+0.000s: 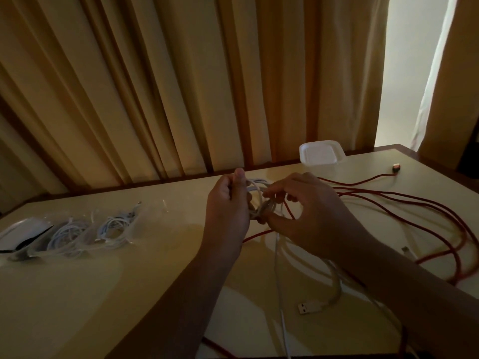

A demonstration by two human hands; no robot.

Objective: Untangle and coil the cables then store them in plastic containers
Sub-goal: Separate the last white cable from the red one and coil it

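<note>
My left hand (228, 206) grips a small coil of white cable (258, 193) above the middle of the table. My right hand (308, 211) pinches the same coil from the right side, fingers curled round its strands. A loose length of the white cable (278, 268) hangs from the coil toward the near edge, and a white USB plug (307, 307) lies on the table. A long red cable (404, 211) sprawls in loops on the right, its plug (395, 167) near the far edge. A white plastic container (321, 154) stands at the back.
At the left lie several coiled white cables (85, 234) in clear plastic containers, beside a white lid or box (22, 233). Curtains (181, 86) hang behind the table's far edge. The cream table top (129, 281) is dimly lit.
</note>
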